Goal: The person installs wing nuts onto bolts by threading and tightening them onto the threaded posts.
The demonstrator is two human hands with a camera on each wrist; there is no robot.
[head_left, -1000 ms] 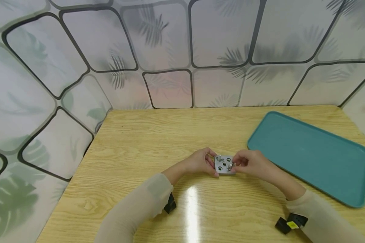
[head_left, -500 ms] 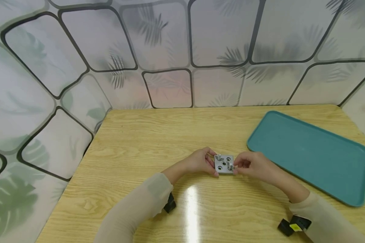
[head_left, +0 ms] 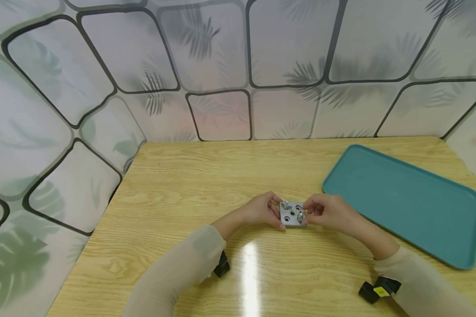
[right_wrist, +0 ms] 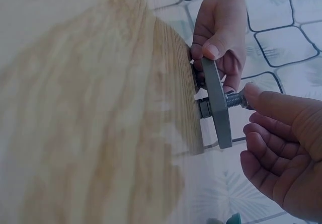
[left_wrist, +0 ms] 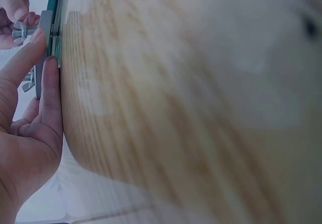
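My left hand (head_left: 258, 211) grips a small square metal plate (head_left: 284, 225) by its left edge, thumb on the near side. Holes show in the plate's face. A bolt runs through it, its head (right_wrist: 204, 108) beneath the plate and its thread (right_wrist: 234, 99) standing out on top. On that thread sits a wing nut (head_left: 300, 216), which my right hand (head_left: 330, 213) pinches between thumb and fingertips. Another bolt with a wing nut (left_wrist: 28, 85) stands at the plate's far left corner, close to my left fingers.
A teal tray (head_left: 404, 198) lies at an angle on the right of the wooden table (head_left: 190, 176). Behind the table rises a wall covering (head_left: 222, 116) with a leaf pattern. Black wrist cameras (head_left: 222, 266) hang below both sleeves.
My right hand drew back slightly to the right half a second ago and is now closer in again. The wings of the near wing nut have turned. My left hand and the plate hold still.
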